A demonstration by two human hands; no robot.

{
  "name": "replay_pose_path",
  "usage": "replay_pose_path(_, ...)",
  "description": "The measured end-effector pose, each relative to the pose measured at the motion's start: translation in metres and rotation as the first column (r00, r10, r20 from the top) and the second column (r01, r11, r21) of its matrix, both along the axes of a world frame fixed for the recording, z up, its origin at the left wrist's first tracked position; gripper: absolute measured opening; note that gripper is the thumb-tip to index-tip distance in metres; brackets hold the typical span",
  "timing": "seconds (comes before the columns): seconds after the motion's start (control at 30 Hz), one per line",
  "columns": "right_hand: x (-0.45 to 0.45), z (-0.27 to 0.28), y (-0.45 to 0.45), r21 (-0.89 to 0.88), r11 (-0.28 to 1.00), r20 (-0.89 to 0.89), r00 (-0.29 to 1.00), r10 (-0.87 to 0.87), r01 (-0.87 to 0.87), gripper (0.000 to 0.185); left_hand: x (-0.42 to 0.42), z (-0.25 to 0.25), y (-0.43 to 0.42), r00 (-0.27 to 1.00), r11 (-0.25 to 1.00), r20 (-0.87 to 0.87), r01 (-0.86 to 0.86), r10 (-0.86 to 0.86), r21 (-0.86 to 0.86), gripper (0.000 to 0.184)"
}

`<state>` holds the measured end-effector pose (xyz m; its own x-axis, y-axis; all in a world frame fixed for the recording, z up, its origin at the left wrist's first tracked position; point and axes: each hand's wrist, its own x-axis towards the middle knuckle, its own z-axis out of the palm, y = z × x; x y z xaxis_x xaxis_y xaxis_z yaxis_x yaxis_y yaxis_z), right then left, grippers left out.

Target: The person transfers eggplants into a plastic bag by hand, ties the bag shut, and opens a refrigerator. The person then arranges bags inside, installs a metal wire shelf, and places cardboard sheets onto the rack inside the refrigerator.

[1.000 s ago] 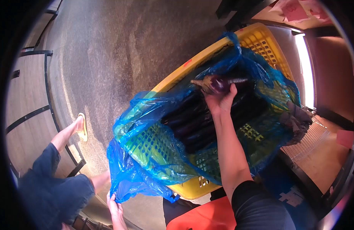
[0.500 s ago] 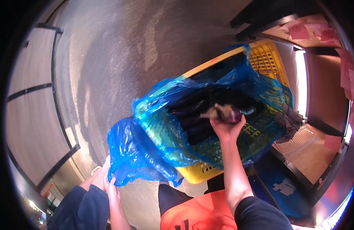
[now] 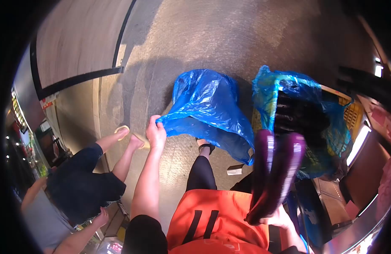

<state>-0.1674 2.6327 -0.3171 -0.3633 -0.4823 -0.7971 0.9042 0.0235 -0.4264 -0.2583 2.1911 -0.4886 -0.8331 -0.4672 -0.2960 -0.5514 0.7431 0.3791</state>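
My left hand [image 3: 156,132] is closed on the rim of a blue plastic bag [image 3: 206,95], whose mouth hangs open toward me. In my right hand [image 3: 281,219] are two long, glossy purple eggplants [image 3: 284,169], gripped at their lower ends and pointing upward. They are close to the camera, to the right of the bag and apart from it. Behind them, more dark eggplants [image 3: 295,112] lie in a yellow crate [image 3: 357,112] lined with blue plastic.
Another person in dark shorts [image 3: 83,184] is at the left, with a hand [image 3: 101,216] near the lower edge. A wood-toned panel [image 3: 83,38] with black edging stands at upper left. Shelving with pink paper [image 3: 352,209] is at the right. A small box [image 3: 235,170] lies on the floor.
My right hand has lifted the eggplants out of the crate and drawn them toward me. The bag in my left hand is now spread open. The view has swung left, showing the other person.
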Motion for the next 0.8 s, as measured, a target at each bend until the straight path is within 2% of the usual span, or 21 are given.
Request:
replay_pose_path(0.03, -0.003, -0.011, -0.013, -0.028, 0.995, -0.087, 0.992, 0.092, -0.095, 0.085, 0.004, -0.014, -0.008, 0.986, 0.988, 0.082, -0.15, 0.146, 0.047, 0.017)
replay_pose_path(0.07, -0.016, -0.021, -0.031, -0.03, 0.973, -0.201, 0.955, 0.22, -0.23, 0.079, 0.001, -0.008, -0.002, 0.965, 0.931, 0.053, -0.261, 0.256, 0.255, 0.012)
replay_pose_path(0.1, -0.03, -0.031, -0.05, -0.014, 0.931, -0.308, 0.888, 0.342, -0.364, 0.073, -0.003, -0.002, 0.003, 0.929, 0.819, 0.049, -0.348, 0.367, 0.456, 0.009)
replay_pose_path(0.17, -0.053, -0.058, -0.082, 0.016, 0.797, -0.315, 0.753, 0.577, -0.604, 0.065, 0.002, -0.005, 0.001, 0.87, 0.585, 0.135, -0.426, 0.473, 0.69, 0.01)
replay_pose_path(0.23, -0.07, -0.092, -0.119, 0.036, 0.69, -0.277, 0.656, 0.702, -0.723, 0.072, 0.008, -0.007, -0.003, 0.866, 0.548, 0.167, -0.436, 0.471, 0.714, 0.011)
replay_pose_path(0.27, -0.067, -0.12, -0.131, 0.146, 0.617, -0.265, 0.571, 0.777, -0.773, 0.073, 0.007, -0.001, -0.003, 0.831, 0.443, 0.216, -0.472, 0.513, 0.762, 0.012)
replay_pose_path(0.3, -0.067, -0.145, -0.142, 0.253, 0.533, -0.244, 0.48, 0.843, -0.807, 0.074, 0.017, -0.003, -0.012, 0.822, 0.397, 0.296, -0.51, 0.487, 0.763, 0.025)
replay_pose_path(0.37, -0.083, -0.171, -0.177, 0.573, 0.305, -0.069, 0.327, 0.943, -0.761, 0.073, 0.025, 0.002, -0.016, 0.805, 0.288, 0.366, -0.53, 0.467, 0.797, 0.028)
replay_pose_path(0.4, -0.096, -0.184, -0.193, 0.599, 0.225, -0.03, 0.259, 0.965, -0.769, 0.074, 0.026, 0.007, -0.017, 0.806, 0.265, 0.396, -0.538, 0.44, 0.8, 0.027)
replay_pose_path(0.43, -0.11, -0.198, -0.209, 0.621, 0.143, 0.011, 0.19, 0.982, -0.771, 0.075, 0.027, 0.014, -0.018, 0.809, 0.167, 0.436, -0.53, 0.393, 0.832, 0.026)
replay_pose_path(0.5, -0.127, -0.23, -0.234, 0.442, 0.299, 0.118, 0.386, 0.915, -0.845, 0.075, 0.033, 0.024, -0.014, 0.809, 0.019, 0.506, -0.535, 0.301, 0.845, 0.027)
replay_pose_path(0.53, -0.114, -0.269, -0.24, 0.539, 0.397, -0.088, 0.42, 0.903, -0.743, 0.07, 0.033, 0.031, -0.008, 0.794, -0.062, 0.544, -0.55, 0.272, 0.833, 0.027)
replay_pose_path(0.57, -0.101, -0.308, -0.246, 0.616, 0.483, -0.288, 0.392, 0.874, -0.623, 0.065, 0.032, 0.039, -0.002, 0.779, -0.14, 0.579, -0.563, 0.24, 0.815, 0.028)
replay_pose_path(0.6, -0.099, -0.333, -0.257, 0.719, 0.469, -0.38, 0.275, 0.883, -0.513, 0.063, 0.031, 0.047, 0.001, 0.793, -0.173, 0.575, -0.549, 0.203, 0.818, 0.029)
replay_pose_path(0.63, -0.101, -0.346, -0.265, 0.812, 0.389, -0.351, 0.169, 0.921, -0.435, 0.062, 0.028, 0.053, 0.001, 0.795, -0.212, 0.577, -0.541, 0.189, 0.814, 0.03)
replay_pose_path(0.67, -0.102, -0.357, -0.271, 0.868, 0.317, -0.294, 0.119, 0.948, -0.382, 0.06, 0.024, 0.058, -0.003, 0.79, -0.215, 0.573, -0.534, 0.219, 0.818, 0.03)
replay_pose_path(0.73, -0.106, -0.366, -0.271, 0.91, 0.237, -0.215, 0.102, 0.971, -0.341, 0.057, 0.019, 0.063, -0.012, 0.791, -0.198, 0.549, -0.512, 0.272, 0.836, 0.032)
replay_pose_path(0.77, -0.106, -0.364, -0.265, 0.925, 0.223, -0.205, 0.089, 0.975, -0.308, 0.056, 0.018, 0.059, -0.017, 0.778, -0.097, 0.537, -0.537, 0.326, 0.838, 0.031)
replay_pose_path(0.8, -0.105, -0.356, -0.258, 0.934, 0.26, -0.246, 0.087, 0.965, -0.244, 0.054, 0.02, 0.055, -0.024, 0.764, -0.191, 0.552, -0.518, 0.334, 0.834, 0.03)
